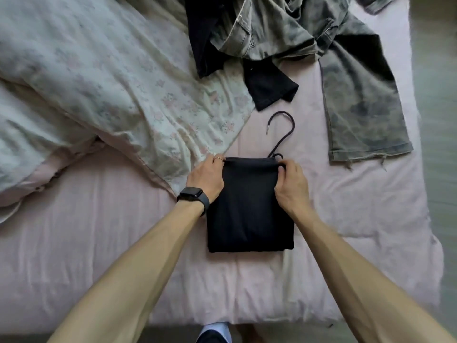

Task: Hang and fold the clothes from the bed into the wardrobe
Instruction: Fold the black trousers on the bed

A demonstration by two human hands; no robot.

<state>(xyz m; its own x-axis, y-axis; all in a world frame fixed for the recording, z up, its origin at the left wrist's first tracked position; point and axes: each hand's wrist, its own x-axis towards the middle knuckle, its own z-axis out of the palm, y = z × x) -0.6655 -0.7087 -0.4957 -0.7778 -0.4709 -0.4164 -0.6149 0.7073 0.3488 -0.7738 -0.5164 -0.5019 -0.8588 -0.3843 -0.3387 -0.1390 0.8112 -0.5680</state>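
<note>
I'm gripping the far edge of the folded black garment [249,206] with both hands, left hand [206,178] and right hand [290,181] pinching a corner each. It's lying mid-bed [123,243], long axis near-to-far, with the hanger hook [283,141] pointing far, closer to my right hand.

Only the hook of the hanger [283,141] is seen; the rest is covered by the folded black garment [249,206]. The camouflage trousers [358,100] are cut off by the far edge, and a dark garment [269,87] is partly buried under them.
</note>
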